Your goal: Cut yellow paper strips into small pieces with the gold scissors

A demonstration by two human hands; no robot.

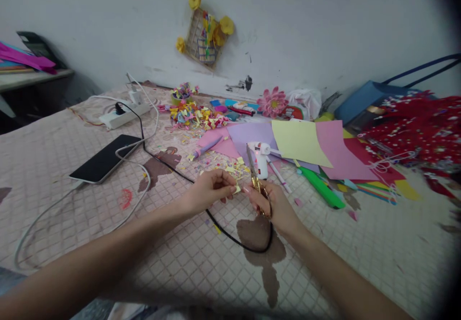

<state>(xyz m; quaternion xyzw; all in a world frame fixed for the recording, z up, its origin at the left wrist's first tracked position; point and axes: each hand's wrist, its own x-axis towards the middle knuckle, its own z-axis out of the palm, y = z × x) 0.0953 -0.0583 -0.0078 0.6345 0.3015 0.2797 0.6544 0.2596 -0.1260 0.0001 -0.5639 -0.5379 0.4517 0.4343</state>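
Observation:
Near the middle of the view, my left hand [213, 190] pinches a small pale yellow paper piece [237, 189] between thumb and fingers. Just to its right, my right hand [268, 202] is wrapped round the gold handles of a pair of scissors [254, 176], whose blades point up and away from me. The fingertips of both hands are close together, with the paper piece between them. Behind the scissors lies a white glue gun [261, 159]; its black cable [230, 237] loops under both hands. Yellow paper scraps [230, 166] are scattered beyond my left hand.
Coloured sheets [302, 140] and a green cutter [321, 187] lie right of the glue gun. A tablet [106, 159], white cables and a power strip [124, 114] are at left. Small paper pieces [196, 114], a pink flower [272, 102] and a blue bag [370, 100] sit farther back.

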